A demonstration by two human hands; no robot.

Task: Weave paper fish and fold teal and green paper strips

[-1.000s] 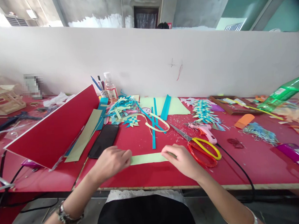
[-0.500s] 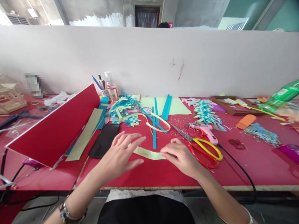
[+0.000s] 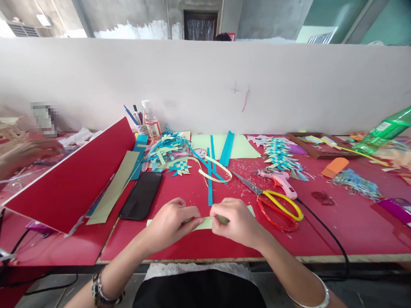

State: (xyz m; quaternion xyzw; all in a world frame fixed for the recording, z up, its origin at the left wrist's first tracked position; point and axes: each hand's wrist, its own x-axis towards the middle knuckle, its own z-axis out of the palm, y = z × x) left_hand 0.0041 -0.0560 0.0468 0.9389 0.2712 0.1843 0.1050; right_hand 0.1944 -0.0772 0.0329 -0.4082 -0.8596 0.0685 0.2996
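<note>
A pale green paper strip lies crosswise near the table's front edge, partly hidden by my hands. My left hand pinches it left of its middle, thumb and fingertips together. Close beside, my right hand grips the same strip with curled fingers. Blue paper strips and a pale curled strip lie just beyond my hands. Scissors with red and yellow handles rest to the right of my right hand, blades pointing away. A black phone lies to the left of my left hand.
A red board leans at the left; beyond it a co-worker's hand reaches in. Behind are a pile of woven paper pieces and a bottle. A pink glue gun and a green bottle lie right.
My left hand has closed from open onto the strip, and both hands have come together over it. The strip has shifted nearer the front edge. A co-worker's hand has appeared at left.
</note>
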